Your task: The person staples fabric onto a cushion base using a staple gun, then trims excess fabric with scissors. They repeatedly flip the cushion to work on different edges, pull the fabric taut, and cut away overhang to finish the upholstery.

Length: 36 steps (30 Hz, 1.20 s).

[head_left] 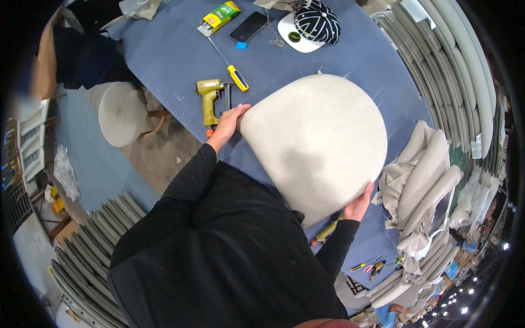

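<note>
A rounded seat cushion [317, 142] covered in beige fabric lies on the blue work table [169, 49]. My left hand [231, 123] grips its near left corner, fingers curled over the edge. My right hand [359, 205] holds the cushion's right lower edge. Just left of my left hand a yellow-green staple gun [209, 101] stands on the table. A yellow-handled screwdriver [234, 74] lies behind it.
A black and white cap [311, 24], a phone [249, 26] and a yellow-green box [221, 15] lie at the table's far side. Folded beige fabric [421, 180] piles up to the right. Stacked seat pads [454, 65] stand far right and lower left; a round stool [121, 112] stands left.
</note>
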### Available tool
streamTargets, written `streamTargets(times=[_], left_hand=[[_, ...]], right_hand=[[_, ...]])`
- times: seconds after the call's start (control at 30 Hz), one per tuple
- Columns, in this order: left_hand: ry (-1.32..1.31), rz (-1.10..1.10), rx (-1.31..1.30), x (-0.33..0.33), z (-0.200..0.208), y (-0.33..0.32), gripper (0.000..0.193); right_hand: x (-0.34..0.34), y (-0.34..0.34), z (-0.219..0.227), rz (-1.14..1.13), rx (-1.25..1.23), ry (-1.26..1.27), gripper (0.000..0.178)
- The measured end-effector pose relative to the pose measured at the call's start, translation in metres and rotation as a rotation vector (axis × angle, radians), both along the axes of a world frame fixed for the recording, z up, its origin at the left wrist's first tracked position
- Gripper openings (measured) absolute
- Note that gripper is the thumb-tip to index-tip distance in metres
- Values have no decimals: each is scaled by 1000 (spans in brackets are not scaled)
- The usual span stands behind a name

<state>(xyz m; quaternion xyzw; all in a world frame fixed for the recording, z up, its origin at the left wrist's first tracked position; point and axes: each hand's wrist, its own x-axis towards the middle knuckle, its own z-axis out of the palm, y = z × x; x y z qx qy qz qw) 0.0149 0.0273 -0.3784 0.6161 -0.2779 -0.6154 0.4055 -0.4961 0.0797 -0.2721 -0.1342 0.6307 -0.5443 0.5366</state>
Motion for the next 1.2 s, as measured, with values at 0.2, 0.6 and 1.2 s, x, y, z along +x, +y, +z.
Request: streamTargets(times=[0.2,0.6,1.2], left_hand=[[8,-89,-39,12,1,-23,72],[-469,-647,-301,-35,21,-99,92],[-115,-84,-22,21,-5,-9,51]], right_hand=[[42,-33,63,58,-92,266,75],[54,-55,71,13,-73,386,75],[-22,-33,-6,214,189,584,65]])
